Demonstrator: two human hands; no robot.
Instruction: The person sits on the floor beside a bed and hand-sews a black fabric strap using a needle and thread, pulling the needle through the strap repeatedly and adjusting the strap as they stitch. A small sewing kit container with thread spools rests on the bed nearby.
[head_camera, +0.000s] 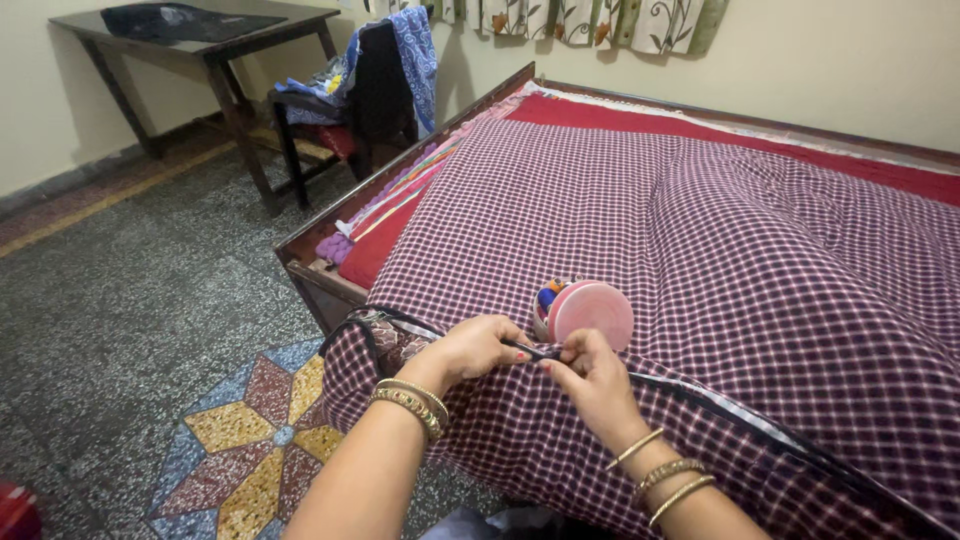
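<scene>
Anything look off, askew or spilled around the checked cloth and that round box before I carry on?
Nothing spilled or damaged. The pink round box sits tipped on its side on the checked cloth, its lid facing the camera and coloured bits showing behind it. Both hands, left and right, pinch the cloth's dark edge. The cloth is rumpled.

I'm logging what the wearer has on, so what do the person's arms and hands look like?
Both forearms are bare, with no sleeves in view. The left hand has two gold bangles at the wrist. The right hand has three gold bangles. Red polish shows on a left fingernail. No rings are visible.
</scene>
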